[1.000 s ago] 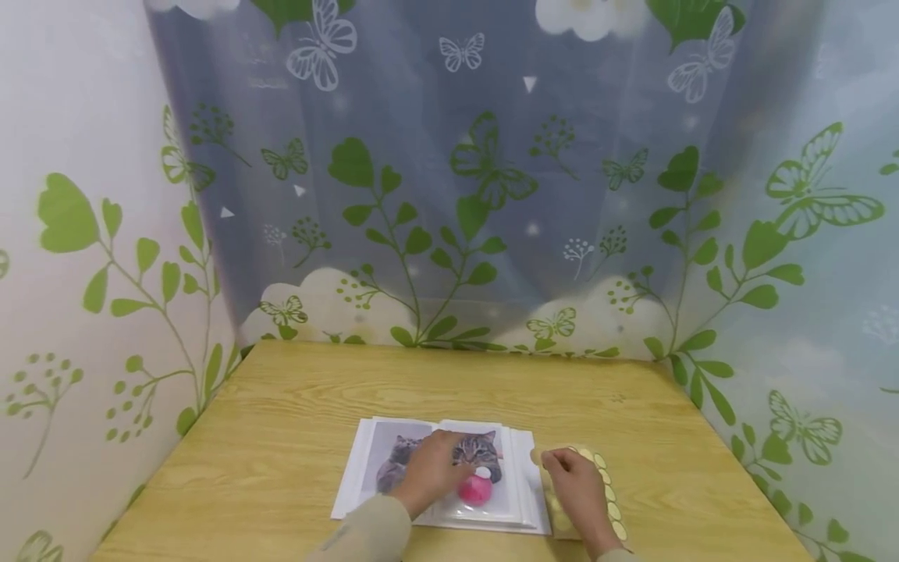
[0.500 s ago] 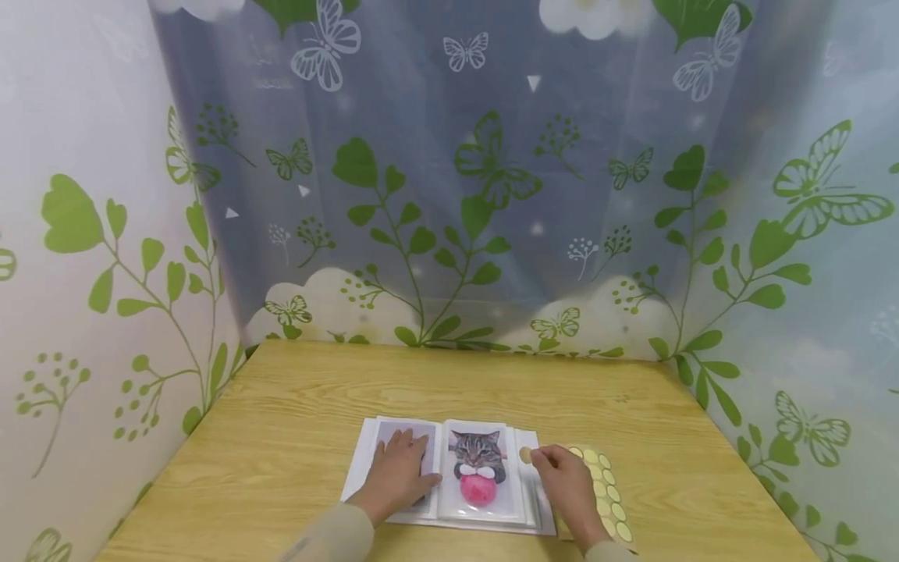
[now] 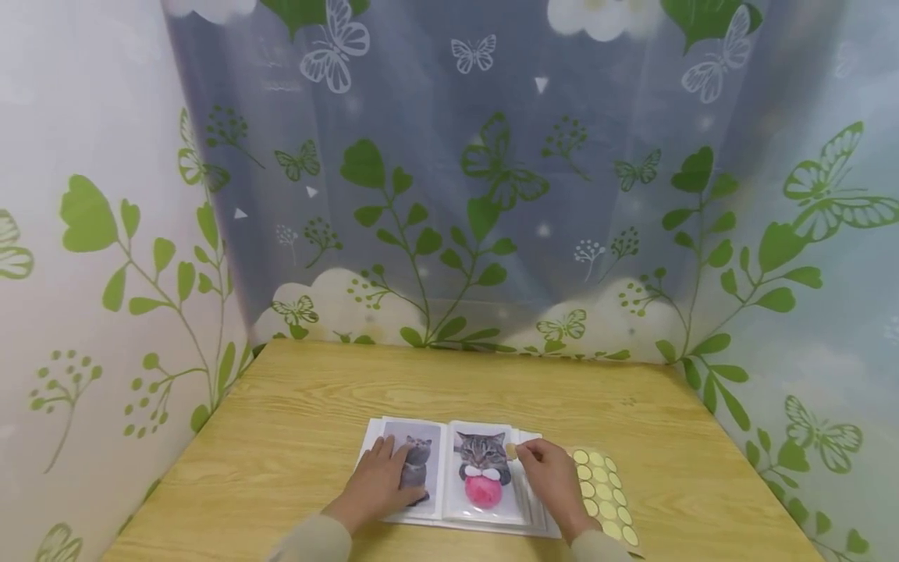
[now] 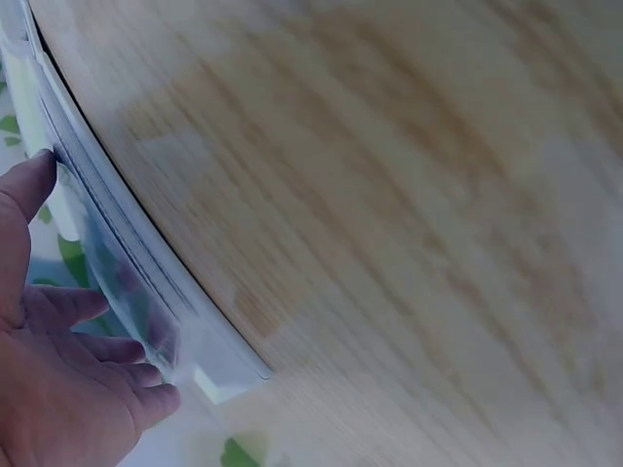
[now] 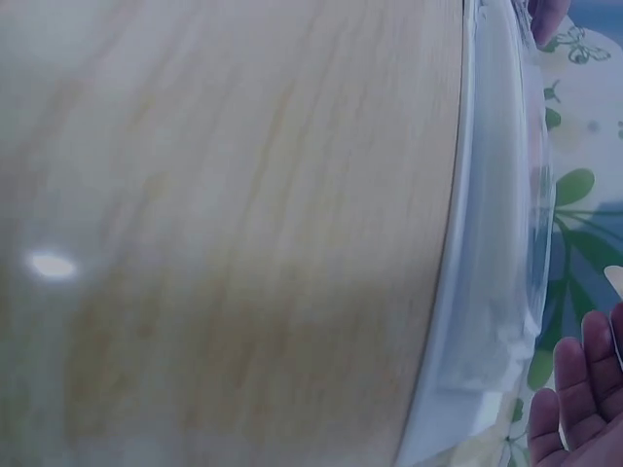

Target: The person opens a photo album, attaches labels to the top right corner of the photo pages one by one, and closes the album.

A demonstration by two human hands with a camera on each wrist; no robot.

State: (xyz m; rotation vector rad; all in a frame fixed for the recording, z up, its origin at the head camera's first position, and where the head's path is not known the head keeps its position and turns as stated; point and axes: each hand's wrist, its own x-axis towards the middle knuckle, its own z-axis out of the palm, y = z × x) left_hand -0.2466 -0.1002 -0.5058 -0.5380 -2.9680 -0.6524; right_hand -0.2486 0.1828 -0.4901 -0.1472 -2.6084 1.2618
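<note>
A small photo album (image 3: 445, 507) lies spread on the table. Its left page has a photo of a grey cat (image 3: 418, 472), and its right page one of a tabby cat (image 3: 481, 451) above a pink ball. My left hand (image 3: 375, 480) rests on the left page with fingers extended, partly covering the photo; in the left wrist view the same hand (image 4: 73, 379) is beside the album's edge. Between thumb and finger, my right hand (image 3: 555, 480) pinches a round gold sticker (image 3: 511, 451) at the upper right edge of the tabby photo. The right wrist view catches only the sticker's pale edge (image 5: 613, 280).
Right of the album lies a sheet of round gold stickers (image 3: 605, 492), partly behind my right hand. Wood-grain tabletop (image 3: 449, 382) surrounds both. A printed curtain (image 3: 435, 195) with leaves and butterflies encloses the table's back and sides.
My left hand has moved left off the tabby photo, then lower left across the left page, uncovering the grey cat. My right hand has carried the sticker left from the sticker sheet to the right page.
</note>
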